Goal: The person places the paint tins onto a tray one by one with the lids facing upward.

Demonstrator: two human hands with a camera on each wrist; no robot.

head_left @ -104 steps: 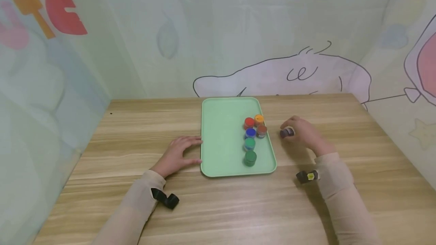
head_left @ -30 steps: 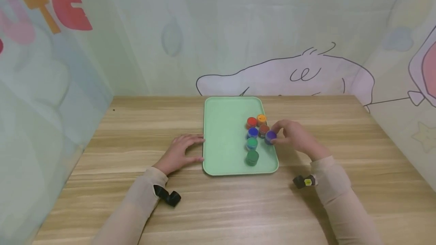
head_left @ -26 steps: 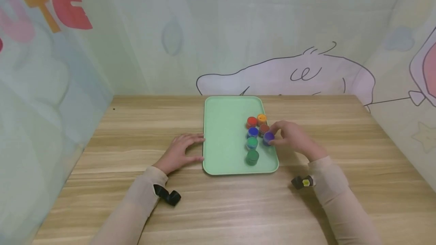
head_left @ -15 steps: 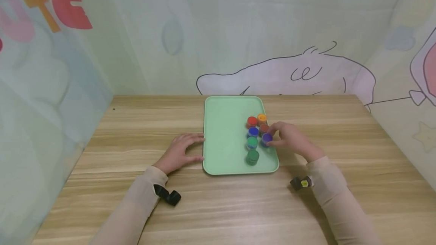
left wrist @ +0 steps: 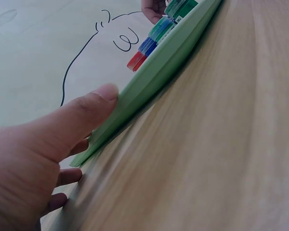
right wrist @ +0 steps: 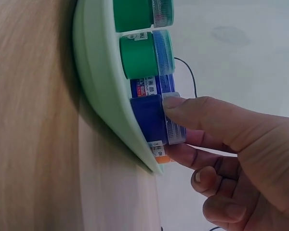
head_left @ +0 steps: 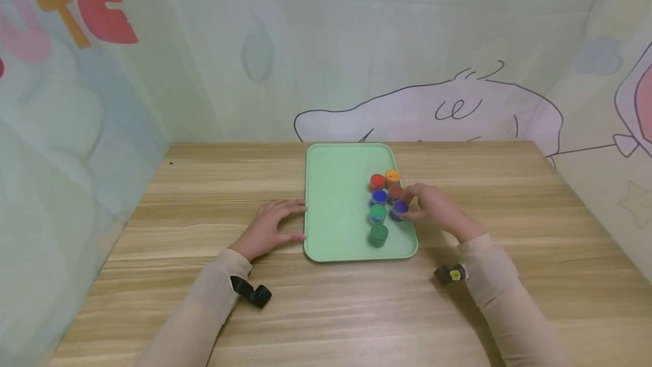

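My right hand (head_left: pixel 433 205) pinches a small purple paint jar (head_left: pixel 399 210) by its clear lid, between thumb and fingers. This jar stands upright on the light green tray (head_left: pixel 336 203), just in front of the brown-red paint jar (head_left: pixel 395 193). Left of it are a blue jar (head_left: pixel 378 197) and a lighter green jar (head_left: pixel 377 213). A dark green jar (head_left: pixel 378 235) stands nearest the front; red (head_left: pixel 377 182) and orange (head_left: pixel 391 178) jars stand farther back. My left hand (head_left: pixel 267 228) lies at the tray's left edge, fingers spread, its thumb (left wrist: pixel 94 106) against the rim.
The tray lies on a wooden table (head_left: pixel 214 186). Behind the table hangs a printed cloth backdrop (head_left: pixel 326 50). Each wrist wears a small black camera, the left one (head_left: pixel 251 292) and the right one (head_left: pixel 449 274).
My right hand has carried the purple jar leftward from the table onto the tray, then slightly farther in beside the other jars. My left hand has stayed at the tray's edge.
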